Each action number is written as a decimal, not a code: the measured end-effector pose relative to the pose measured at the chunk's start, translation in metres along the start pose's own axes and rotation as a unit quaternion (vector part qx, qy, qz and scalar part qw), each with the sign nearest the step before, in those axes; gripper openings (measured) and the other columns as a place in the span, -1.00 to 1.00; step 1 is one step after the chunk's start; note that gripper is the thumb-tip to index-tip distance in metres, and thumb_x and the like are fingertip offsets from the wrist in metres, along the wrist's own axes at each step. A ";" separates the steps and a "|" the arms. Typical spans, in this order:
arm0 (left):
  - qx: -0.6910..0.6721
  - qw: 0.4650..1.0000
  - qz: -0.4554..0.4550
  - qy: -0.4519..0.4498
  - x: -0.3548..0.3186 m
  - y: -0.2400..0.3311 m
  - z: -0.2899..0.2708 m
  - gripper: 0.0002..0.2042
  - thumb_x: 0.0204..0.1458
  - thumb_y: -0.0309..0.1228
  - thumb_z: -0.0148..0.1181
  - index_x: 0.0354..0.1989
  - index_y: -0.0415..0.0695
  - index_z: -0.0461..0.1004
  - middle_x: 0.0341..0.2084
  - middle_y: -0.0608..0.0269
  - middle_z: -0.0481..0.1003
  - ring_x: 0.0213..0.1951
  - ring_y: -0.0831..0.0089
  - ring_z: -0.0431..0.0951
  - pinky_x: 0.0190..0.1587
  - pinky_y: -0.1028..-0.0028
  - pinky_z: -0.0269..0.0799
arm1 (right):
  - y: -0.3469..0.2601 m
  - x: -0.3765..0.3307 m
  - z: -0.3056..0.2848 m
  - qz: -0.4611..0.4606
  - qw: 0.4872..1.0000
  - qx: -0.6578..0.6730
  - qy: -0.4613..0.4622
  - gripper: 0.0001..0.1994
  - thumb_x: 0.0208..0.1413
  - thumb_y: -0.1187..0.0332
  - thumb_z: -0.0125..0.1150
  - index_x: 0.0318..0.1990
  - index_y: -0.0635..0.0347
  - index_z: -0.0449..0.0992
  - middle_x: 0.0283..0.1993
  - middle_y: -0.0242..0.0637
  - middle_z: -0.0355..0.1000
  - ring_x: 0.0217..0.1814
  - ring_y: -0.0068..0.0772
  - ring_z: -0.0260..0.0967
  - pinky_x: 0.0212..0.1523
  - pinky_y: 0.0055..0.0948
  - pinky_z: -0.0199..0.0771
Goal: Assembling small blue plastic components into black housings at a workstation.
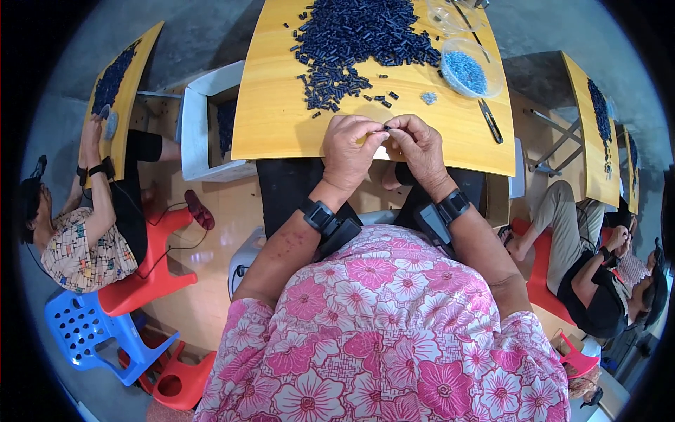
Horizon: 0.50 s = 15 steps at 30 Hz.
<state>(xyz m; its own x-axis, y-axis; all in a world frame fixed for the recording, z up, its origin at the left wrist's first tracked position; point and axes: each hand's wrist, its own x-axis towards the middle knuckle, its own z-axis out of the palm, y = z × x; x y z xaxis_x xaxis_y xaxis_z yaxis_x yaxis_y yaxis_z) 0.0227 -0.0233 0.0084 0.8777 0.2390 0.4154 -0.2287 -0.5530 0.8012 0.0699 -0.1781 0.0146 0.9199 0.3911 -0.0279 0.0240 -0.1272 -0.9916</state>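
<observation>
My left hand (349, 151) and my right hand (416, 148) meet fingertip to fingertip at the near edge of a yellow wooden table (274, 119). Between them they pinch one small dark tube piece (386, 127). Beyond the hands a big heap of the same dark blue-black tube pieces (358, 39) covers the far middle of the table, with strays scattered toward me. A clear plastic bowl (470, 69) holding small light blue bits sits at the right. Each wrist wears a black band with a device.
A dark slim tool (490, 121) lies near the table's right edge, and a second clear bowl (450, 14) stands at the far right. A white bin (204, 119) stands left of the table. Other people sit at similar tables left (84, 232) and right (598, 281), on red stools.
</observation>
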 end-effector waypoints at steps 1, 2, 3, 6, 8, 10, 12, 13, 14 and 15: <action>0.000 1.000 0.001 0.000 0.000 0.000 0.000 -0.90 -0.13 -0.48 0.36 -0.40 -0.13 0.64 -0.38 0.26 0.59 -0.22 0.28 0.49 -0.13 0.37 0.41 | 0.000 -0.002 0.002 0.020 0.999 0.038 0.006 -0.91 0.17 0.52 0.14 -0.21 0.31 0.53 -0.32 -0.34 0.50 -0.37 -0.61 0.43 -0.29 -0.58 0.49; -0.010 1.000 -0.002 -0.003 -0.001 0.000 -0.001 -0.90 -0.12 -0.49 0.36 -0.39 -0.14 0.64 -0.38 0.24 0.60 -0.24 0.28 0.50 -0.13 0.38 0.42 | -0.001 -0.003 0.003 0.039 0.996 0.077 0.012 -0.91 0.18 0.53 0.14 -0.20 0.32 0.53 -0.35 -0.37 0.50 -0.39 -0.66 0.42 -0.33 -0.61 0.49; -0.020 1.000 -0.006 -0.006 -0.001 0.000 -0.001 -0.90 -0.11 -0.49 0.36 -0.39 -0.15 0.64 -0.39 0.23 0.60 -0.25 0.29 0.51 -0.13 0.38 0.43 | 0.000 -0.004 0.003 0.038 0.996 0.076 0.012 -0.91 0.18 0.53 0.14 -0.20 0.32 0.53 -0.35 -0.37 0.50 -0.39 -0.66 0.42 -0.33 -0.61 0.49; -0.040 0.999 -0.020 -0.010 -0.003 -0.001 -0.002 -0.90 -0.10 -0.50 0.36 -0.37 -0.17 0.64 -0.38 0.21 0.61 -0.26 0.30 0.54 -0.14 0.40 0.44 | -0.001 -0.007 0.004 0.034 0.997 0.066 0.014 -0.90 0.19 0.53 0.14 -0.19 0.33 0.55 -0.39 -0.37 0.49 -0.40 -0.64 0.42 -0.32 -0.61 0.48; -0.051 0.998 -0.026 -0.013 -0.005 -0.001 -0.003 -0.90 -0.09 -0.50 0.36 -0.37 -0.18 0.63 -0.38 0.20 0.61 -0.26 0.31 0.54 -0.14 0.40 0.45 | -0.004 -0.009 0.007 0.044 0.994 0.096 0.026 -0.89 0.18 0.55 0.14 -0.18 0.34 0.55 -0.43 -0.37 0.49 -0.41 -0.63 0.41 -0.31 -0.62 0.48; -0.062 0.997 -0.033 -0.015 -0.005 0.000 -0.005 -0.90 -0.09 -0.50 0.36 -0.36 -0.19 0.63 -0.38 0.19 0.61 -0.26 0.32 0.55 -0.14 0.41 0.45 | -0.004 -0.009 0.008 0.041 0.993 0.110 0.024 -0.89 0.18 0.55 0.15 -0.18 0.33 0.55 -0.42 -0.37 0.49 -0.41 -0.63 0.41 -0.31 -0.62 0.48; -0.085 0.995 -0.038 -0.019 -0.005 0.000 -0.006 -0.89 -0.07 -0.49 0.35 -0.36 -0.21 0.63 -0.37 0.18 0.62 -0.24 0.32 0.55 -0.13 0.41 0.45 | -0.004 -0.010 0.009 0.039 0.991 0.123 0.022 -0.89 0.18 0.55 0.15 -0.18 0.33 0.55 -0.41 -0.37 0.49 -0.41 -0.63 0.41 -0.30 -0.62 0.48; -0.085 0.995 -0.037 -0.019 -0.005 0.000 -0.005 -0.89 -0.07 -0.49 0.35 -0.36 -0.21 0.63 -0.37 0.18 0.62 -0.24 0.32 0.55 -0.13 0.41 0.45 | -0.006 -0.011 0.009 0.040 0.993 0.113 0.024 -0.90 0.18 0.55 0.15 -0.18 0.34 0.55 -0.41 -0.37 0.50 -0.41 -0.63 0.41 -0.30 -0.62 0.48; -0.092 0.995 -0.032 -0.014 -0.005 -0.001 -0.005 -0.88 -0.08 -0.45 0.35 -0.38 -0.19 0.63 -0.39 0.18 0.61 -0.26 0.29 0.55 -0.15 0.38 0.45 | -0.007 -0.012 0.009 0.041 0.993 0.104 0.025 -0.90 0.19 0.55 0.15 -0.19 0.34 0.55 -0.40 -0.36 0.50 -0.41 -0.63 0.41 -0.30 -0.62 0.48; -0.098 0.995 -0.027 -0.010 -0.004 -0.001 -0.005 -0.87 -0.08 -0.40 0.35 -0.39 -0.18 0.62 -0.41 0.18 0.60 -0.27 0.26 0.55 -0.18 0.35 0.46 | -0.006 -0.011 0.009 0.041 0.993 0.104 0.024 -0.90 0.19 0.55 0.15 -0.19 0.34 0.55 -0.40 -0.36 0.50 -0.41 -0.63 0.41 -0.30 -0.62 0.48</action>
<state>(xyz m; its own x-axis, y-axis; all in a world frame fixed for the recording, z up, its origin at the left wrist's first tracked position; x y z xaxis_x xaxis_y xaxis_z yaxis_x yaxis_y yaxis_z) 0.0174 -0.0199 0.0083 0.8983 0.2477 0.3630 -0.2572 -0.3735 0.8913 0.0560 -0.1732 0.0199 0.9333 0.3421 -0.1092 -0.1289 0.0353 -0.9910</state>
